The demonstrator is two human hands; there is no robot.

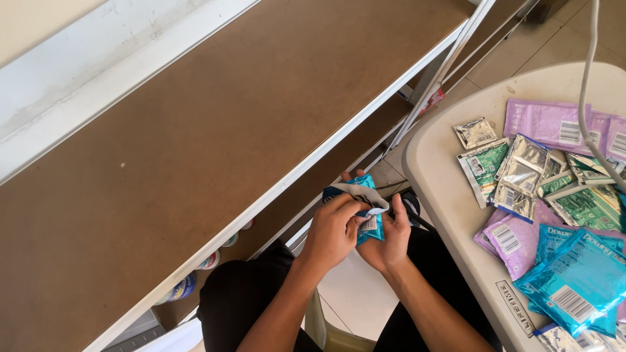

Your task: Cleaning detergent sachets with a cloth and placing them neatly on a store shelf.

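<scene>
Both hands, left hand (334, 231) and right hand (390, 240), are gripping one blue sachet (362, 208) at lower centre, beside the brown shelf (195, 130).

left hand (334, 229) + right hand (390, 238): holding blue sachets (365, 208) | table (443, 195): sachet pile (554, 215)

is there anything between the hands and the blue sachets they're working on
Nothing visible. The left hand and the right hand both already hold the blue sachets directly, above the lap, apart from the pile of sachets on the white table.
</scene>
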